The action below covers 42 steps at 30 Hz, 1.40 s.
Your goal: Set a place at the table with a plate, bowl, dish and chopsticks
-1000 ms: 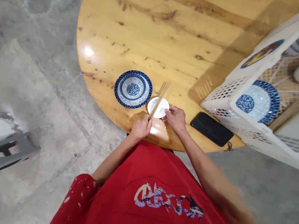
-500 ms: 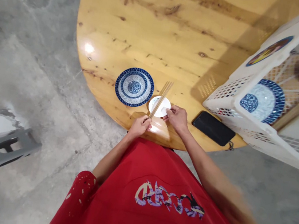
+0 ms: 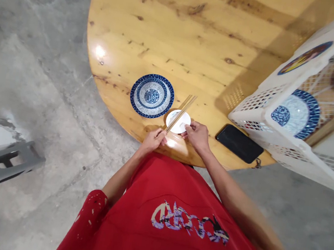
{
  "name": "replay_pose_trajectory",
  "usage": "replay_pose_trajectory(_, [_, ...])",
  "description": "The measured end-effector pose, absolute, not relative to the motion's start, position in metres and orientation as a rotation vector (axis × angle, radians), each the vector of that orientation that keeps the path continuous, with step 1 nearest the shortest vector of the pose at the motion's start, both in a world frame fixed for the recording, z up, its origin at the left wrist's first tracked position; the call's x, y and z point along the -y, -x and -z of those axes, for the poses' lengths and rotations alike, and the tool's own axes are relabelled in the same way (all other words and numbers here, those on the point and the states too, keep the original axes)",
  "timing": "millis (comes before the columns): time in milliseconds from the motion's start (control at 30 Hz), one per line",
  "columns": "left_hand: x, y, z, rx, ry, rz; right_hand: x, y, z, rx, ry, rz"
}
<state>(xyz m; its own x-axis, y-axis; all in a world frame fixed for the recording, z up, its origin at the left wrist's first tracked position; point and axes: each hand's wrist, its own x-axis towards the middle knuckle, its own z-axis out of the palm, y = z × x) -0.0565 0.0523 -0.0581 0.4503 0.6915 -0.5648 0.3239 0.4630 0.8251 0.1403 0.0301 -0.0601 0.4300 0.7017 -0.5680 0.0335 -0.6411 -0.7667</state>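
Note:
My left hand point(image 3: 154, 139) is closed around the near ends of thin wooden chopsticks point(image 3: 182, 112). They slant away over a small white dish point(image 3: 173, 121), their far tips slightly spread. At the dish's right rim, my right hand point(image 3: 196, 136) pinches the edge between thumb and fingers. Something small and white shows by that thumb, too faint to name. Left of the dish, a blue-patterned bowl or small plate point(image 3: 151, 96) sits on a larger blue-rimmed plate point(image 3: 132, 104); its depth is hard to judge from above.
The round wooden table point(image 3: 172, 39) curves along its left and near edges. A black phone point(image 3: 239, 143) lies to the right, beside a white plastic basket point(image 3: 251, 107) holding a blue-rimmed plate point(image 3: 300, 114) and other tableware. A grey stool point(image 3: 4, 163) stands on the concrete floor at left.
The chopsticks' far tips have spread a little and swung slightly right. Both hands keep their holds, and the dish stays nearly in place. The whole view has shifted slightly.

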Motion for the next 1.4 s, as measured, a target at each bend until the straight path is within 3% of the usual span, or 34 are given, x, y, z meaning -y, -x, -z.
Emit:
replay_pose_trajectory(567, [-0.032, 0.082, 0.045, -1.151, -0.815, -0.258, -0.029, -0.16, 0.054, 0.584, 2.015, -1.138])
replay_pose_trajectory(933, [-0.025, 0.073, 0.046, -1.236, -0.517, -0.443, -0.067, -0.191, 0.078, 0.782, 1.911, -0.857])
replay_pose_trajectory(1400, [-0.029, 0.061, 0.042, -1.26, -0.404, -0.516, -0.113, -0.2, 0.073, 1.11, 1.735, -1.058])
